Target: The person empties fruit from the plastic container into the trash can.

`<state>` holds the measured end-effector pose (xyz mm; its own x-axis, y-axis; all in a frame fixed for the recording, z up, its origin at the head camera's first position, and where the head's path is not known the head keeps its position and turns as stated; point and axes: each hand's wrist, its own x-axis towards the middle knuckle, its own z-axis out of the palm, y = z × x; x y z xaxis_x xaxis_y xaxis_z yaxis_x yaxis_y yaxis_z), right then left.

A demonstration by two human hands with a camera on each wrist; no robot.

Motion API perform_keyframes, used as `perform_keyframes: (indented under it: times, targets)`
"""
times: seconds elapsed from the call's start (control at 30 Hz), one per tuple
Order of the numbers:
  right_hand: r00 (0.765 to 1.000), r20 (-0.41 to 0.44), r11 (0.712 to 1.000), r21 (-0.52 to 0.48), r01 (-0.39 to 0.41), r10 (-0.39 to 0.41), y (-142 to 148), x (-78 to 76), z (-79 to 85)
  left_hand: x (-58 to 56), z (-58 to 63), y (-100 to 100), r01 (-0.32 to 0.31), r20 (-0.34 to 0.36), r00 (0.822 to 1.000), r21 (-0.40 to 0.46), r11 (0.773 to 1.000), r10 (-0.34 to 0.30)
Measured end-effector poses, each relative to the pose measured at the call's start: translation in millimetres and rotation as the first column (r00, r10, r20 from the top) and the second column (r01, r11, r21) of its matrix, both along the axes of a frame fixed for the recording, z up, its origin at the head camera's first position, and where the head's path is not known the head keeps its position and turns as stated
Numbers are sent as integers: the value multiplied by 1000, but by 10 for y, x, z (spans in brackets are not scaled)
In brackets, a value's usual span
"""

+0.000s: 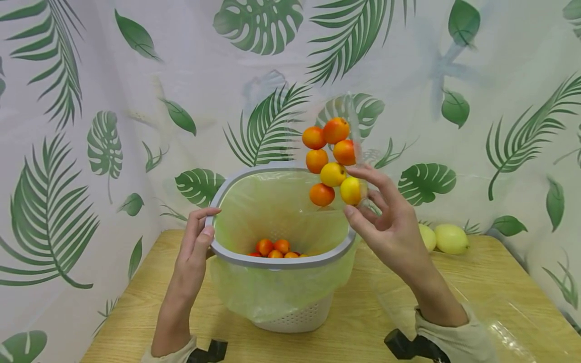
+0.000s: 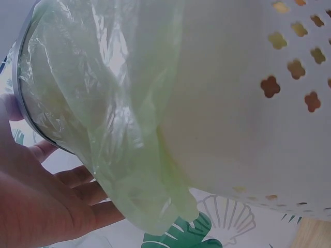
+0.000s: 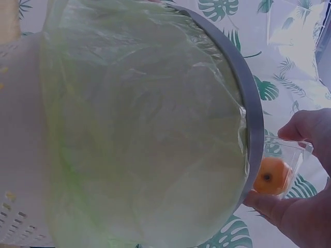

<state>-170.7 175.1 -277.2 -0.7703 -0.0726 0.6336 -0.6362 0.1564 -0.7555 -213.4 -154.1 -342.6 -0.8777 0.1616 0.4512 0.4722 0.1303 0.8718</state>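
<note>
My left hand grips the left side of the grey rim of a white perforated bin. A pale green plastic bag lines this bin and folds down outside it. My right hand holds a clear plastic box, tilted above the bin's right side. In the box are several small orange-red and yellow tomatoes. More orange-red tomatoes lie inside the lined bin; its front rim hides part of them. In the left wrist view, the thumb and fingers meet the rim beside the bag.
The bin stands on a wooden table. Yellow-green round fruits lie at the back right, behind my right wrist. Clear plastic lies at the front right. A leaf-printed sheet hangs behind the table.
</note>
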Motion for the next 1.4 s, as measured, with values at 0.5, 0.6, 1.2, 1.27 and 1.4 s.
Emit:
perform_keyframes:
  times: [0.5,0.6,1.2,1.27,1.4]
  targets:
    - [993,-42,989,91,115,-111,-17,-2,-31,1,-8,-11,2,-3,1000,-6,1000,-2]
    - [992,-43,988,96,122,-118,-28,1,-37,2,-8,-11,3,-4,1000,-6,1000,-3]
    - [990,-70,988,84,130,-124,-64,-1,-57,-4,-2,-6,7,-5,1000,-5,1000,-7]
    - [990,-75,988,87,129,-123,-65,-2,-59,-6,-4,-7,8,-6,1000,-4,1000,-8]
    - [988,-93,986,95,135,-126,-68,2,-58,-9,-6,-8,8,-8,1000,-5,1000,-8]
